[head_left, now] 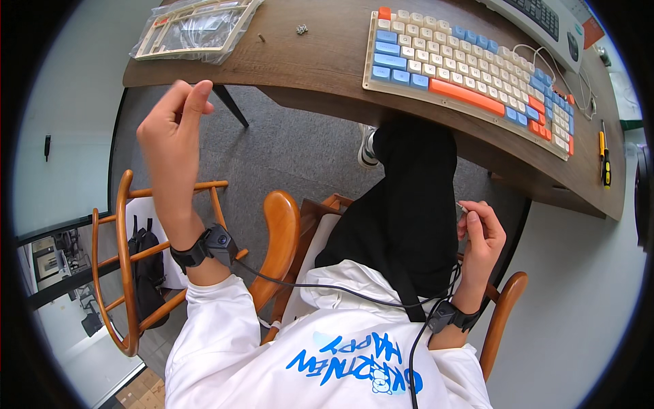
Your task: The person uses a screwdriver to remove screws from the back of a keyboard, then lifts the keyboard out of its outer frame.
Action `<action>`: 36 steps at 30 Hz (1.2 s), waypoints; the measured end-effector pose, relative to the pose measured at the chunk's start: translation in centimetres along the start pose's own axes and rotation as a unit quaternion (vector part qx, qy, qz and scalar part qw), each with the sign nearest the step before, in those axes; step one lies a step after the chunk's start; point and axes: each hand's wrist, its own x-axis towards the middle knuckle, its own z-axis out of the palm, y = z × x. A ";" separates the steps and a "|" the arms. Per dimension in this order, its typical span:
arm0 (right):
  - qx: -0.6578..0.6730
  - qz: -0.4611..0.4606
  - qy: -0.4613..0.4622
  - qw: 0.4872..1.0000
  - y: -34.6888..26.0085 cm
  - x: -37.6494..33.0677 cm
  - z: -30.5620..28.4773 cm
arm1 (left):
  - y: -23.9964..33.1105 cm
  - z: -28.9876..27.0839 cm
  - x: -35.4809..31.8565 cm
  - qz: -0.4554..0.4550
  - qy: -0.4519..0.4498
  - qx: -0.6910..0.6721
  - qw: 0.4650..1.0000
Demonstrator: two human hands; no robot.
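Pinching a small metal piece (462, 208), right hand (482, 235); curved wooden desk (327, 65).

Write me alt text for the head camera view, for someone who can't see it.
A seated person in a white top raises the left hand with fingers pinched together, while the right hand pinches a small metal part above the lap. On the curved dark wooden desk ahead lie a cream, blue and orange keyboard and a clear plastic bag holding a frame.
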 end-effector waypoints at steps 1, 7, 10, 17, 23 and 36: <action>0.001 -0.002 0.000 1.000 0.0 0.0 0.0 | 0.3 0.0 0.0 0.000 0.000 0.000 1.000; 0.005 -0.001 0.003 1.000 -0.2 -0.1 0.2 | 0.2 -0.8 -0.1 0.057 0.071 -0.009 0.996; 0.008 0.011 0.004 1.000 -0.3 -0.2 0.3 | 0.4 -1.5 -0.3 0.025 0.087 -0.125 0.988; -0.005 0.008 0.021 1.000 -0.2 -0.4 0.1 | 0.1 -1.5 -0.1 0.013 0.006 -0.177 0.984; 0.007 0.023 0.017 1.000 -0.9 -0.4 0.0 | -0.5 -1.9 0.2 0.048 0.028 -0.116 0.992; 0.021 0.008 0.001 1.000 -0.6 -0.2 -0.1 | -1.8 -2.3 0.3 0.009 0.027 -0.125 0.992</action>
